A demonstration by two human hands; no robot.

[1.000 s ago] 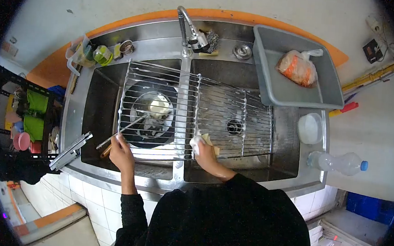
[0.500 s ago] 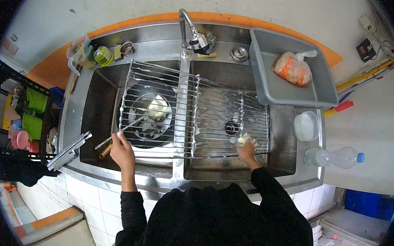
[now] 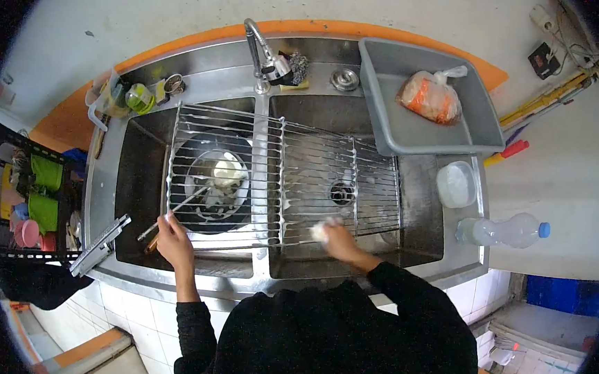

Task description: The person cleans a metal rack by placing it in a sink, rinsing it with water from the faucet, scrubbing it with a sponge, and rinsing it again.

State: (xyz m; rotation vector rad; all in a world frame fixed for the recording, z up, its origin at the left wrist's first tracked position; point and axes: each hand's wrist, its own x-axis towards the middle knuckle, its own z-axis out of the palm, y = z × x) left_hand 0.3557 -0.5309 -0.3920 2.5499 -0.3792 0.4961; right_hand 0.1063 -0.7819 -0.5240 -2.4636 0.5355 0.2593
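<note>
A soapy metal wire rack lies tilted across both basins of the steel sink. At the rack's near left corner, my left hand is closed around its edge. A foam-covered sponge is pinched in my right hand, against the rack's near side over the right basin; motion blurs these fingers a little. Beneath the rack in the left basin sits a dark round pan with suds and a whitish lump in it. A wooden handle sticks out by my left hand.
The faucet stands behind the divider. A grey tub holding a bagged item rests at the back right. A white container and plastic bottle are on the right ledge. A metal rail-like piece leans at the left edge.
My right hand has slid left and slightly toward me along the rack with the sponge. My left hand keeps its hold on the corner. The whole view has shifted slightly.
</note>
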